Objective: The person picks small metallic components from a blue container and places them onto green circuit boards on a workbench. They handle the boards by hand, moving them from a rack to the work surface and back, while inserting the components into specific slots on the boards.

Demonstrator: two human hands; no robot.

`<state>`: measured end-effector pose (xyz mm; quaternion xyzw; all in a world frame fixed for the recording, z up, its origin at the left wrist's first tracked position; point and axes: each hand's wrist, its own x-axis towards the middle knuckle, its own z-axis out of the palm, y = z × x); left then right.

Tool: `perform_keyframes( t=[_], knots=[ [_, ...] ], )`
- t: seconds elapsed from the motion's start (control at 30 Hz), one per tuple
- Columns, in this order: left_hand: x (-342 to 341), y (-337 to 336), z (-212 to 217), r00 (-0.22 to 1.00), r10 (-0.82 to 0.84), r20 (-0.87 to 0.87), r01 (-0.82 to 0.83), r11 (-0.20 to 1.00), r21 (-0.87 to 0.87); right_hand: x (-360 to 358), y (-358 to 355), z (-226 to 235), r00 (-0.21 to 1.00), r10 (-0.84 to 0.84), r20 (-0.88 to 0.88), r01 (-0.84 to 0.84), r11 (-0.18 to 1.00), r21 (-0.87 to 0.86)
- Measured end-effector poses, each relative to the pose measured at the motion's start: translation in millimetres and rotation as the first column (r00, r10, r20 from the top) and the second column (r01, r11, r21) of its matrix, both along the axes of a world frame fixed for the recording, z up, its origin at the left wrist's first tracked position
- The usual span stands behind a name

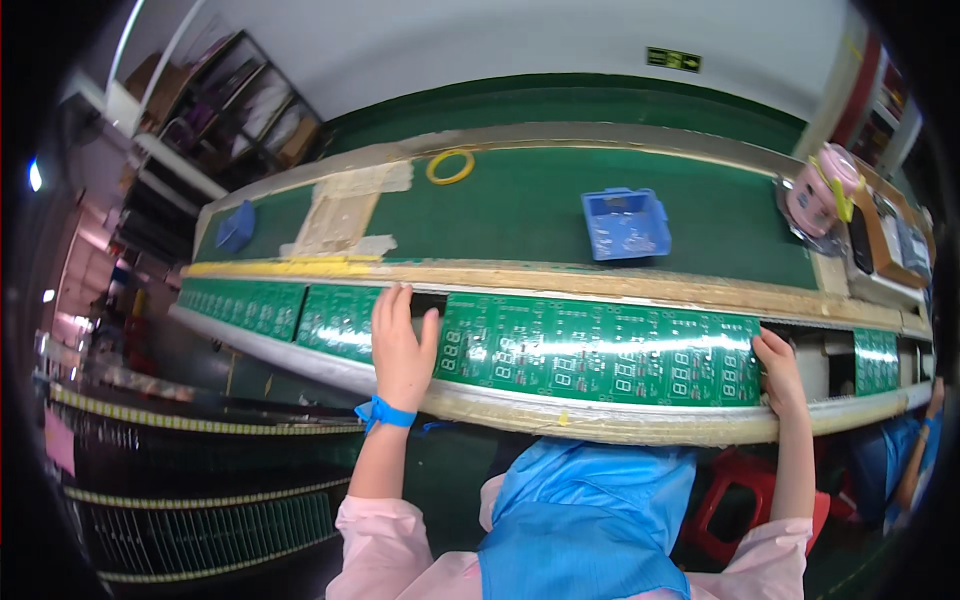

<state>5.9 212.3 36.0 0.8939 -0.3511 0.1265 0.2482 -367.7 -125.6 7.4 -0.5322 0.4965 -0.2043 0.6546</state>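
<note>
A green sign [673, 60] hangs on the wall, far beyond a blue bin [625, 223]. Left hand [402, 345] lies spread flat on the long green board's [600, 355] left end; right hand [777, 368] grips its right end, fingers curled

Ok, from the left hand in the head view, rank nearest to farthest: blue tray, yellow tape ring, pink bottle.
From the left hand:
1. Yellow tape ring, straight beyond it on the green belt.
2. Blue tray, mid-belt, to the right.
3. Pink bottle, far right end.
</note>
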Motion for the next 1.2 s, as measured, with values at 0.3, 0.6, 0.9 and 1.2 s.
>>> perform_keyframes(
  t=[0.3, 0.6, 0.9, 1.2],
  knots=[
    [55.9, 65.7, -26.6, 0.935, 0.311, -0.174, -0.286, 0.946, 0.154, 59.1, 30.3, 9.3, 0.947, 0.308, -0.092, -0.303, 0.951, 0.067],
    [54.8, 59.4, -35.3, 0.953, 0.29, -0.085, -0.238, 0.894, 0.381, 74.4, 32.0, 3.3, 0.922, 0.369, -0.116, -0.352, 0.925, 0.143],
    [2.6, -20.5, 12.0, 0.99, -0.092, 0.11, 0.068, 0.977, 0.204, 80.1, 11.2, 40.9, 0.974, 0.087, -0.208, -0.215, 0.643, -0.735],
    [-39.8, -235.4, 19.9, 0.852, -0.473, 0.222, 0.405, 0.866, 0.293, 219.8, -13.5, 49.7, 0.815, 0.19, -0.547, -0.524, -0.16, -0.836]
  ],
)
